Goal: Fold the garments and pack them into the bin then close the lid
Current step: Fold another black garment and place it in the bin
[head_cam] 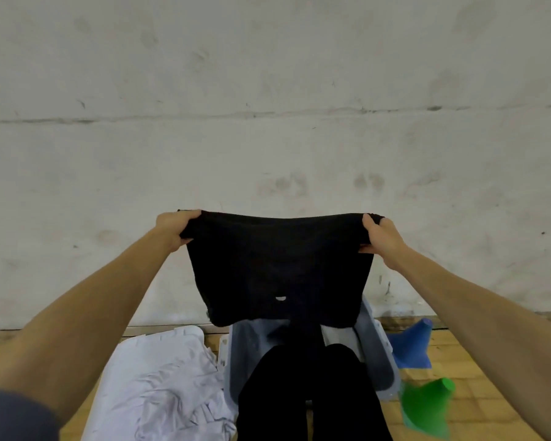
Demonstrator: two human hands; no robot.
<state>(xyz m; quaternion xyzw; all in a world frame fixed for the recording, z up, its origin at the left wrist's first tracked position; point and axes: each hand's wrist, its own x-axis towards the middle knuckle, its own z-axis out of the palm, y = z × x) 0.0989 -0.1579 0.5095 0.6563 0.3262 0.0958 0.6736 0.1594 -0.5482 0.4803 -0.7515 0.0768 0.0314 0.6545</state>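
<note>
Biggest risk I can see: the black garment point(279, 265) hangs mid-frame with its long tail draped down over the grey bin point(383, 351) toward the bottom edge, so any fold done in the air could go lopsided, or the tail could snag the bin rim. Grip looks solid though: left hand point(175, 227) and right hand point(380, 237) each have fingers curled tight round a top corner. White garment point(159, 386) waits lower left, unfolded.

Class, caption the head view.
Both hands, left and right, hold a black garment above the open grey bin.
</note>
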